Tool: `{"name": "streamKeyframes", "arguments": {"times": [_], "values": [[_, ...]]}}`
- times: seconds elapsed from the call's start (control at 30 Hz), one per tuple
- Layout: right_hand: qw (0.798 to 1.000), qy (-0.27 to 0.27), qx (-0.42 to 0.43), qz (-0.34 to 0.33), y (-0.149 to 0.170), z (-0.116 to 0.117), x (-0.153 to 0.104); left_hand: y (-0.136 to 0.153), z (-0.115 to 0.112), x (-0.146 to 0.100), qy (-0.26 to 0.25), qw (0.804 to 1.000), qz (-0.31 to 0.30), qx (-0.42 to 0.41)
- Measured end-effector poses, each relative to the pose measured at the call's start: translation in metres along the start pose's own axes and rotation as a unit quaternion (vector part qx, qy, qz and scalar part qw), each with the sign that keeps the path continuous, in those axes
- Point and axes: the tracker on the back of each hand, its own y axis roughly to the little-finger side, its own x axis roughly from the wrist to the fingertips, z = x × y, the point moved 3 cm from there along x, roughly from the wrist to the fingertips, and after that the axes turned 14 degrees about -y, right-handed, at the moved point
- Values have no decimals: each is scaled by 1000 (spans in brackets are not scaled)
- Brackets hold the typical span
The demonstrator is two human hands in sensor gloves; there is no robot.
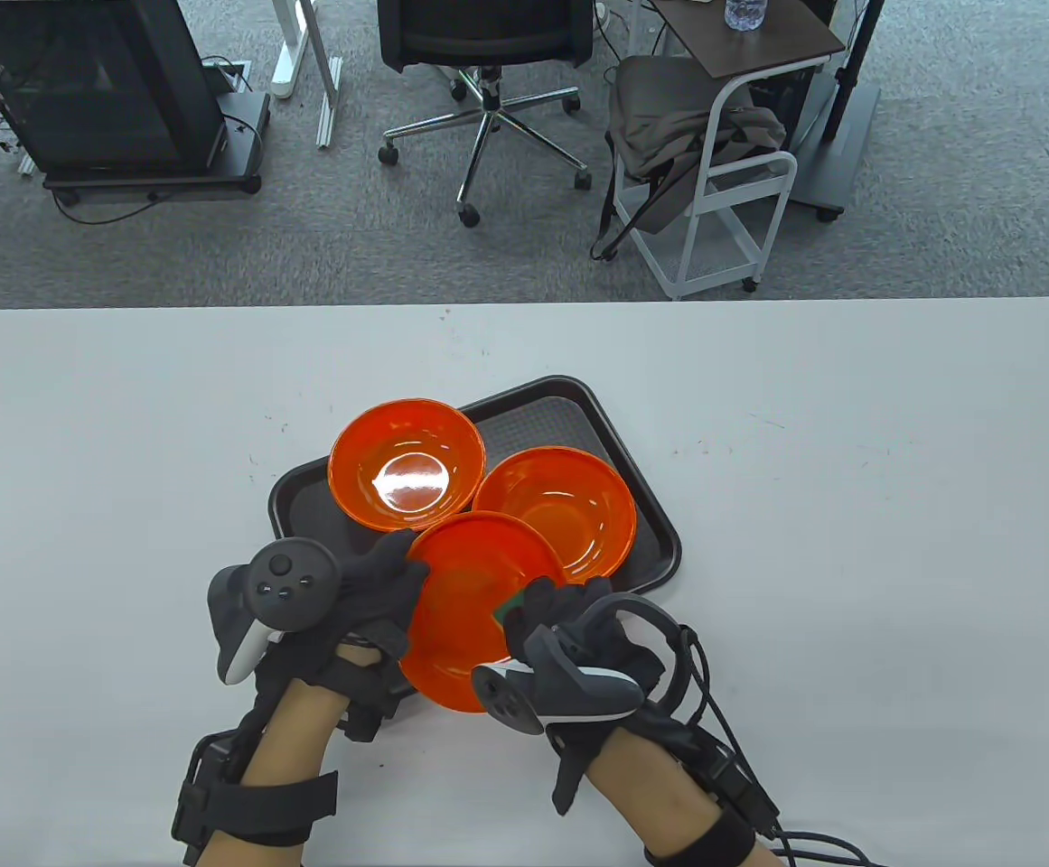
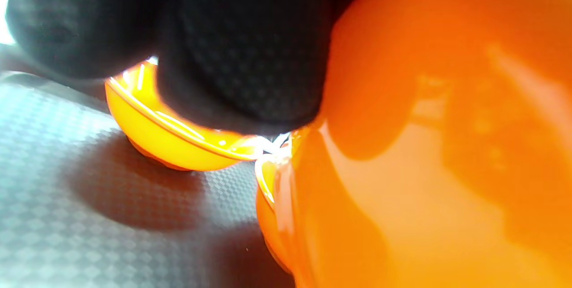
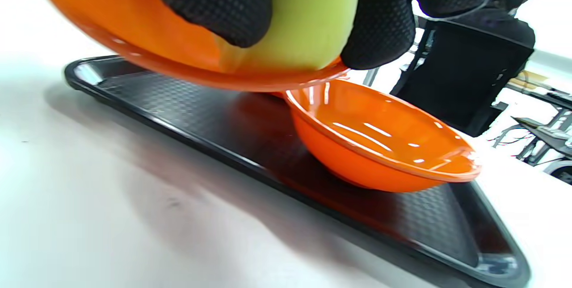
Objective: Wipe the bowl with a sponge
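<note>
Left hand [image 1: 370, 587] grips the rim of the raised, tilted bowl [image 1: 474, 605]; right hand [image 1: 578, 632] presses the sponge [image 3: 299, 19] against its inner wall — wiping appears under way, extent unclear; bowl is held over the near edge of the tray [image 1: 650, 533], two more bowls behind; white table [image 1: 849, 452], office chair beyond.

An office or lab: grey carpet [image 1: 126, 253], a swivel chair [image 1: 488, 54], a white rolling cart [image 1: 732, 181] and a cabled equipment stand [image 1: 117, 90] beyond the table [image 1: 849, 497].
</note>
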Motion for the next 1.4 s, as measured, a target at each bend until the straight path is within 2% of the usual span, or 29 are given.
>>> {"name": "streamKeyframes", "arguments": {"times": [0.23, 0.4, 0.53, 0.6, 0.87, 1.03, 1.23, 1.4], "values": [[996, 93, 11, 13, 13, -4, 0, -6, -13, -1, 26, 1000, -6, -13], [985, 159, 62, -29, 10, -10, -4, -16, -23, -5, 32, 999, -17, -18], [974, 183, 111, -74, 8, -10, -6, -20, -26, -7, 8, 999, -32, -4], [960, 203, 158, -107, 5, -11, -8, -20, -25, -7, -14, 999, -34, -7], [941, 196, 202, -187, -7, -11, -9, -13, -13, -6, -57, 998, -27, -7], [945, 173, 181, -208, -15, -12, -9, 3, 1, -1, -74, 997, -4, -14], [967, 162, 110, -165, -10, -17, -14, 27, 25, 2, -106, 993, 35, -38], [978, 168, 61, -108, 3, -20, -20, 37, 33, 3, -119, 990, 51, -54]]}}
